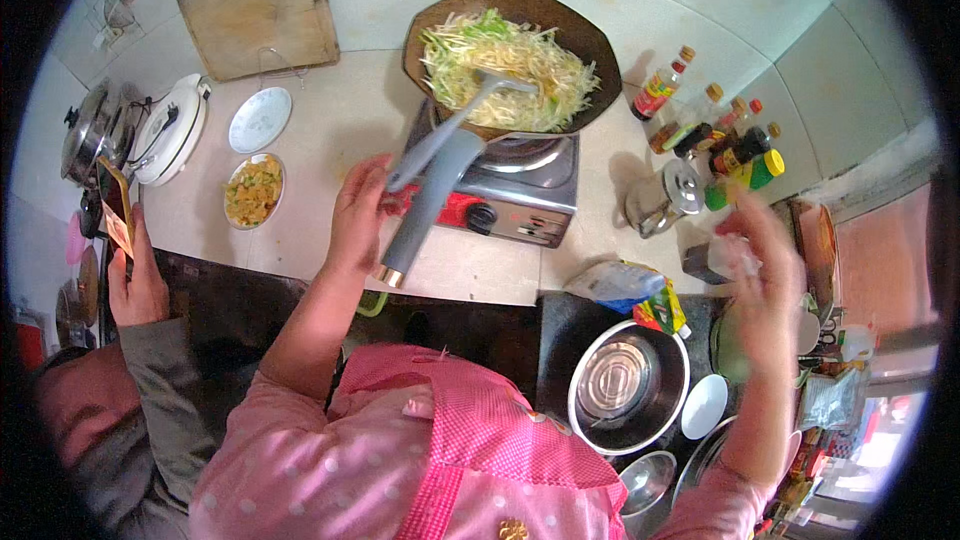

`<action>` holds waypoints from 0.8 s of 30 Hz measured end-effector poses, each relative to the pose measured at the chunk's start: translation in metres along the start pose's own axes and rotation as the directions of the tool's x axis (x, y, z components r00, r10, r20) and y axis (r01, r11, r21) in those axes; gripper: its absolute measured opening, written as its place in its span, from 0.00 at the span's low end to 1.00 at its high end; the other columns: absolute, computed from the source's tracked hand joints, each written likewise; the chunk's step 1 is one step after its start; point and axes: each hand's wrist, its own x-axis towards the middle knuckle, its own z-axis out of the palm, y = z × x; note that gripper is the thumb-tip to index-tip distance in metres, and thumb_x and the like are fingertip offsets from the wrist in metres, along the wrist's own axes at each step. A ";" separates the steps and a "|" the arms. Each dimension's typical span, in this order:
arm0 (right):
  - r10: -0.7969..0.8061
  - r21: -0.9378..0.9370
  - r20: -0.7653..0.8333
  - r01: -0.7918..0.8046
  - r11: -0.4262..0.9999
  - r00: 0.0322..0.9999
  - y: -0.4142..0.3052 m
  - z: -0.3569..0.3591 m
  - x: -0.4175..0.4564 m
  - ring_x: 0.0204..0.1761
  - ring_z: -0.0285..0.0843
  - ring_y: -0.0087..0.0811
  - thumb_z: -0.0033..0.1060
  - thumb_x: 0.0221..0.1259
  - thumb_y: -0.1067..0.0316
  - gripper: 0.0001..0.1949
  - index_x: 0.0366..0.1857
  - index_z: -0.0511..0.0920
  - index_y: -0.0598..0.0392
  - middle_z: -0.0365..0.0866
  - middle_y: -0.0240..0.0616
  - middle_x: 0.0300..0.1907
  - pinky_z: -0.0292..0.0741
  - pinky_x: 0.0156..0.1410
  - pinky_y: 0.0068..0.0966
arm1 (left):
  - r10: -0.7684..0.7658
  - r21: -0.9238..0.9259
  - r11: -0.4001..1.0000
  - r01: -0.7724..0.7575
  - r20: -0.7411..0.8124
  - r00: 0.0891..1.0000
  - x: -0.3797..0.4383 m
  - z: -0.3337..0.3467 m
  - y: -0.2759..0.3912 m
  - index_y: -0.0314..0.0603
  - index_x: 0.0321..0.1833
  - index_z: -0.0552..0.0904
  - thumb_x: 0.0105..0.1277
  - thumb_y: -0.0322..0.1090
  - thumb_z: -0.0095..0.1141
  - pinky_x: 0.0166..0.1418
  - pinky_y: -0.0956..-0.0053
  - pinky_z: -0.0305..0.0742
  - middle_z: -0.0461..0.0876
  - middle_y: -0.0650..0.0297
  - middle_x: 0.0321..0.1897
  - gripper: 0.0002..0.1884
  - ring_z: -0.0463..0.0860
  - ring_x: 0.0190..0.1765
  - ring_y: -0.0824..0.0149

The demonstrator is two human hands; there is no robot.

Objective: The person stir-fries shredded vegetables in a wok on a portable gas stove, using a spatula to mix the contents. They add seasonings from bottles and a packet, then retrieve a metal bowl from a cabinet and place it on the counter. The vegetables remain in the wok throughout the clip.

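My left hand (360,214) is at the handle end of a grey spatula (450,124), left of the wok handle; whether the fingers grip it I cannot tell. The spatula's head rests in shredded vegetables (517,52) with green pieces, inside a dark wok (604,52). The wok sits on a portable gas stove (480,202), its grey handle (427,210) pointing towards me. My right hand (765,262) is blurred by motion, over a small dark container with a whitish, clear part (731,259); whether it holds anything is unclear.
Left of the stove are a plate of cooked food (255,191) and a white plate (259,120). Another person's hand (139,281) holds a phone-like object. Right stand sauce bottles (658,86), a lidded glass jar (660,199), seasoning bags (619,281) and a metal basin (577,390).
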 end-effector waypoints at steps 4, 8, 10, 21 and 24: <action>-0.372 0.003 0.280 0.386 0.922 0.885 -0.089 0.109 0.063 0.45 0.78 0.49 0.60 0.58 0.49 0.32 0.66 0.63 0.43 0.77 0.49 0.43 0.76 0.47 0.41 | 0.362 0.398 0.746 -0.534 0.430 0.827 -0.002 0.035 0.046 0.39 0.55 0.77 0.72 0.30 0.43 0.61 0.74 0.67 0.77 0.64 0.48 0.13 0.74 0.55 0.68; -0.413 0.035 0.403 0.438 0.898 0.816 -0.101 0.153 0.099 0.42 0.78 0.53 0.60 0.55 0.45 0.25 0.49 0.72 0.53 0.77 0.52 0.39 0.76 0.45 0.42 | 0.252 0.221 0.859 -0.462 0.602 0.757 -0.002 0.043 0.053 0.35 0.54 0.77 0.72 0.30 0.44 0.62 0.72 0.67 0.75 0.61 0.50 0.13 0.74 0.55 0.67; -0.320 -0.002 0.424 0.354 0.935 0.847 -0.091 0.149 0.102 0.41 0.79 0.51 0.64 0.54 0.52 0.20 0.41 0.74 0.56 0.78 0.51 0.37 0.75 0.45 0.42 | 0.290 0.243 0.805 -0.541 0.634 0.717 -0.006 0.038 0.056 0.35 0.54 0.76 0.72 0.31 0.47 0.60 0.74 0.69 0.73 0.59 0.54 0.12 0.74 0.55 0.69; -0.157 0.079 0.592 0.137 0.987 0.790 -0.099 0.161 0.104 0.42 0.79 0.44 0.57 0.61 0.45 0.24 0.50 0.72 0.53 0.78 0.52 0.42 0.74 0.45 0.34 | -0.211 -0.165 0.945 0.283 0.354 0.911 -0.024 0.027 0.023 0.44 0.67 0.62 0.74 0.46 0.41 0.57 0.74 0.72 0.71 0.64 0.54 0.23 0.70 0.57 0.73; -0.097 -0.104 0.648 0.214 0.971 0.755 -0.072 0.130 0.112 0.41 0.80 0.48 0.56 0.61 0.58 0.15 0.44 0.73 0.57 0.80 0.50 0.38 0.74 0.45 0.37 | -0.280 -0.178 0.910 0.374 0.402 0.872 -0.026 0.026 0.022 0.45 0.65 0.64 0.72 0.43 0.47 0.49 0.69 0.78 0.74 0.63 0.52 0.22 0.77 0.49 0.69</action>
